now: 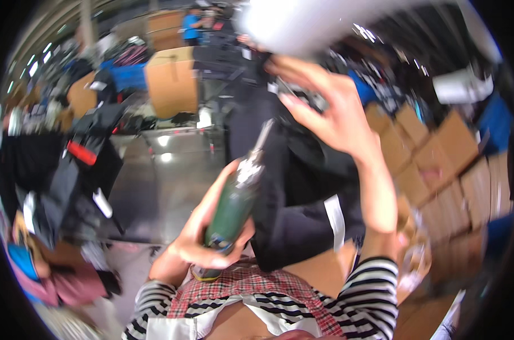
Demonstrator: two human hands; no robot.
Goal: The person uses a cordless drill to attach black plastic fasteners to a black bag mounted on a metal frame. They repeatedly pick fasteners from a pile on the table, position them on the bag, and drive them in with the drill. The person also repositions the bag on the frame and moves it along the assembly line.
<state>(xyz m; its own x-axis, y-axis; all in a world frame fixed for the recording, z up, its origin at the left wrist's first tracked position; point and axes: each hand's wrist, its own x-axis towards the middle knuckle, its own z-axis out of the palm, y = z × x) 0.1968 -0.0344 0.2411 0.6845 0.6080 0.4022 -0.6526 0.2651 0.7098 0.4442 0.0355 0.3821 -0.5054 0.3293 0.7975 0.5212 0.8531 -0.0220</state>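
Observation:
My left hand (211, 241) is closed around a green hand-held tool (232, 212) with a silver metal collar and a thin metal tip. The tip points up and away from me, beside the dark cloth. My right hand (325, 105) is raised over the far part of a black garment (302, 226). Its thumb and fingers are apart, and the blurred fingertips are close to the dark fabric; whether they touch it is hard to tell. A white strip (335, 222) lies on the garment's near part.
Cardboard boxes (438, 153) are stacked at the right. A grey metal-looking table (155, 187) stands left of the garment, with dark clothing (70, 181) and a red object (82, 153) beyond. People work at the far side (192, 25) and lower left (70, 272). A blurred white shape (302, 22) hangs overhead.

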